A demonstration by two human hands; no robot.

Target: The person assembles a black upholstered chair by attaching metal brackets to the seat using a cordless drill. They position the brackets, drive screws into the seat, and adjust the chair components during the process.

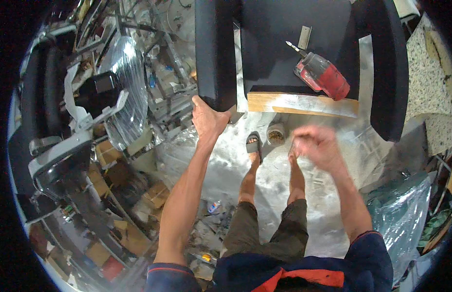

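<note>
My left hand point(207, 119) is closed round the near lower corner of a black padded armrest point(215, 58), part of an upholstered chair frame. My right hand point(316, 146) hangs in the air below the frame's wooden rail point(303, 104), its fingers smeared by motion. A red and grey cordless drill point(328, 80) with a bit in it lies on the black panel between the two sides. Beyond the drill's bit rests a small flat metal plate point(305, 37).
A second black armrest point(389, 73) bounds the right. Metal frames and a plastic-wrapped piece point(126, 92) crowd the left, above cardboard scraps point(155, 194). A small tub point(275, 134) stands on the floor by my feet. Clear plastic sheeting point(401, 209) lies at right.
</note>
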